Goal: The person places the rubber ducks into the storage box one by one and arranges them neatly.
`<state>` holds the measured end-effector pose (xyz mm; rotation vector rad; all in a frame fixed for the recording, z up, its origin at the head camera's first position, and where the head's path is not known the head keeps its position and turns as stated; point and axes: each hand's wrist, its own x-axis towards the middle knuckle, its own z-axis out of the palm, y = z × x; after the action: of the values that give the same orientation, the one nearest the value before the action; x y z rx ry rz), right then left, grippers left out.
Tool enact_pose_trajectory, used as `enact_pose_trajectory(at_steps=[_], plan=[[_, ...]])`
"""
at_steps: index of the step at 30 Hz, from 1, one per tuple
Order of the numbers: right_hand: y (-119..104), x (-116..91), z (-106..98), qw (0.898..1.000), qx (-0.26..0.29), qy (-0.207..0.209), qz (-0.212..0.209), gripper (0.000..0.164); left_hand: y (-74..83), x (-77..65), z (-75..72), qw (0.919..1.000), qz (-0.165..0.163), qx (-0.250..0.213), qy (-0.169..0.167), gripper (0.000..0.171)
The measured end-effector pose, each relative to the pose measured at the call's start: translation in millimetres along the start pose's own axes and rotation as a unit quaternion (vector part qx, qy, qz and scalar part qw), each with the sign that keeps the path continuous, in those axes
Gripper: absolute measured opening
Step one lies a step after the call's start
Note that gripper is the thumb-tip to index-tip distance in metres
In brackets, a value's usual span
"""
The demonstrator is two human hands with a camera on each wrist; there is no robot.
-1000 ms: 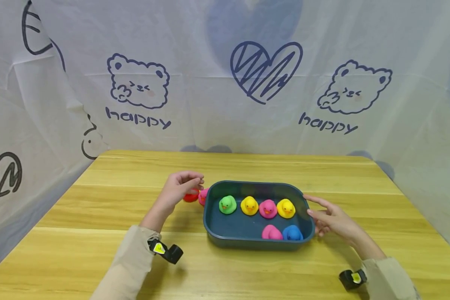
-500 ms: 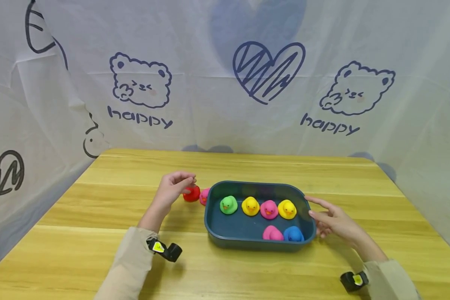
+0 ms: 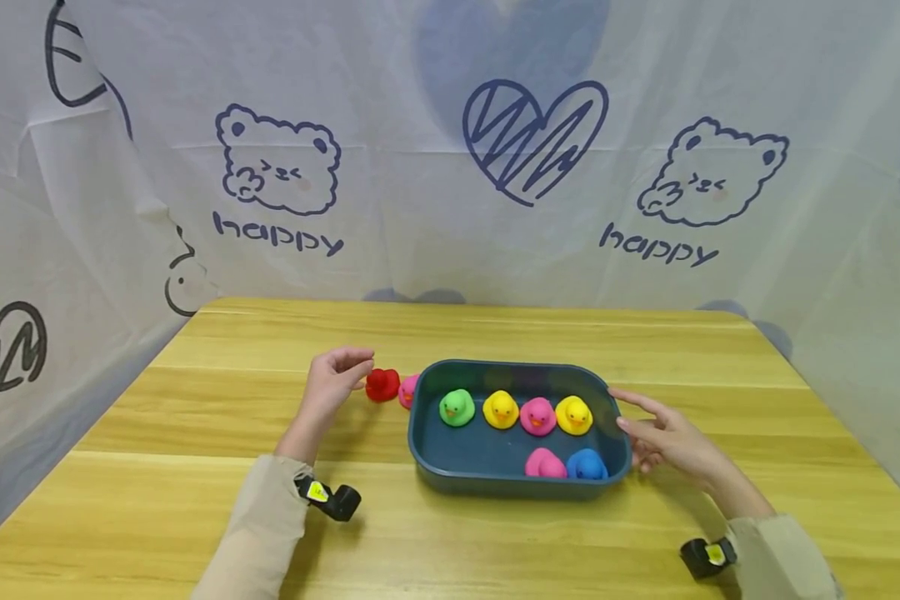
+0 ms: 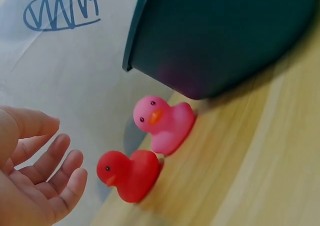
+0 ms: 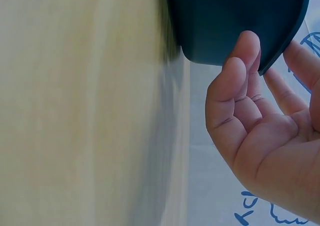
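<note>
My left hand (image 3: 332,385) hovers just left of a red rubber duck (image 3: 382,385), fingers loosely bent and holding nothing. In the left wrist view the red duck sits on the table right beside a pink rubber duck (image 4: 162,123), which the tub partly hides in the head view. The dark teal plastic tub (image 3: 487,487) holds several rubber ducks: a green one (image 3: 457,408), two yellow, two pink and a blue one (image 3: 587,464). My right hand (image 3: 667,437) rests its fingertips at the tub's right rim, the index finger stretched along it and the lower fingers bent by the outer wall.
All of this stands on a light wooden table (image 3: 195,433). A white cloth (image 3: 420,217) printed with bears and hearts hangs behind and at the sides. A small black camera (image 3: 332,498) is strapped to the left wrist, another (image 3: 707,557) to the right.
My left hand has drawn back to the left, away from the red duck, which now shows whole. The right hand and the tub stay in place.
</note>
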<state>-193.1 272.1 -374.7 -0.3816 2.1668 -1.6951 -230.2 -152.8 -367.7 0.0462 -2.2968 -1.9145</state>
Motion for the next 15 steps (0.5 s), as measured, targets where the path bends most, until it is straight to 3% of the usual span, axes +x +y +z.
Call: enact_pose_trajectory(at_steps=[15], plan=[[-0.2, 0.4, -0.3, 1.0, -0.007, 0.004, 0.005, 0.059, -17.6, 6.7, -3.1, 0.9983, -0.028, 0.035, -0.036, 0.04]])
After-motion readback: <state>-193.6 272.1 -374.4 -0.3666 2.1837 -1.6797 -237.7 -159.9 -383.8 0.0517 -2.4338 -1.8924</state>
